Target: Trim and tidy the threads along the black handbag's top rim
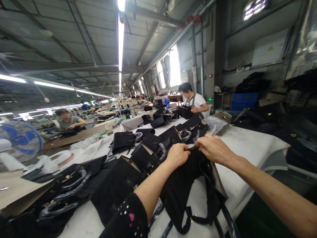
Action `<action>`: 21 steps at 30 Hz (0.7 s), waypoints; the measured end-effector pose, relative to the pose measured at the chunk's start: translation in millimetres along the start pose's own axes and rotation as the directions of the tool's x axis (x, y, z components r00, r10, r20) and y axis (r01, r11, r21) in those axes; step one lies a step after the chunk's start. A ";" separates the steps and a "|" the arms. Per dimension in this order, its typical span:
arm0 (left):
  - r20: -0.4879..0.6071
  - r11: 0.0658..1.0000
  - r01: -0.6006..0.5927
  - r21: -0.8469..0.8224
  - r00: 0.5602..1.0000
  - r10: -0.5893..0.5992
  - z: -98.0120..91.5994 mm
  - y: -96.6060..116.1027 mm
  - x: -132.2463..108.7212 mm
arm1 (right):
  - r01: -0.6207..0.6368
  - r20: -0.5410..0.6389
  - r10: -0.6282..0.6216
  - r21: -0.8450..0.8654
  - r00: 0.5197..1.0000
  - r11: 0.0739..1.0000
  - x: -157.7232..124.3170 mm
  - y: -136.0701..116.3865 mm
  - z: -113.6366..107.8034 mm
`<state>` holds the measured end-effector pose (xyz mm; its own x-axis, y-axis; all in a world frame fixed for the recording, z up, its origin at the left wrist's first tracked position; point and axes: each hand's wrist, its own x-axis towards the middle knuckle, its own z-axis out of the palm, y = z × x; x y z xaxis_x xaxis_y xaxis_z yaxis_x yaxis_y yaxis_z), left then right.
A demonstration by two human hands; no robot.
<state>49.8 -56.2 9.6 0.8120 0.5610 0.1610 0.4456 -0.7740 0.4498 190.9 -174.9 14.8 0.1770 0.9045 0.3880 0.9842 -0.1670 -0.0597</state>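
Here, the left hand [177, 155] and right hand [213, 149] each pinch, in a tight grip, the far edge of a black bag [180, 180]; other bags [116, 185] crowd leftward, white surface [250, 142] stretches rightward.

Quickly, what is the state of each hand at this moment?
Left hand: closed, fingers pinching the edge of a black bag.
Right hand: closed, pinching the same bag's edge nearby.

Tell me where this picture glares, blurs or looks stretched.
In the head view, the window and ceiling tube glare white; the held black bag loses detail in its darkness; the left hand and right hand look fairly clear; the far-right edge looks smeared and stretched.
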 end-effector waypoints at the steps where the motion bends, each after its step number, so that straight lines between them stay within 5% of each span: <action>1: 0.003 1.000 0.000 0.003 1.000 0.000 0.2 0.1 0.1 | -0.001 -0.009 0.001 0.031 1.000 1.000 0.3 1.2 0.8; 7: -0.134 0.989 0.089 0.117 0.988 -0.073 -8.5 -7.5 -4.2 | -0.104 -0.174 0.197 0.437 0.965 0.893 -21.9 0.6 -7.0; 11: -0.200 0.967 0.231 0.110 0.958 -0.206 -18.7 -24.4 -8.9 | -0.160 -0.110 0.296 0.640 0.949 0.752 -67.0 -24.8 -11.0; 17: -0.182 0.918 0.332 0.216 0.938 -0.296 -18.4 -30.7 -8.7 | -0.190 -0.070 0.301 0.635 0.951 0.749 -102.8 -61.2 29.2; 21: -0.158 0.895 0.239 0.378 0.969 -0.192 -16.9 -18.6 -14.7 | -0.319 0.014 0.395 0.617 0.918 0.719 -89.8 -28.5 53.6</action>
<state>23.2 -45.1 13.8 0.6411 0.7386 0.2084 0.7352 -0.6690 0.1092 147.5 -230.3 -67.6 0.5518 0.7700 0.3203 0.6581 -0.1661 -0.7344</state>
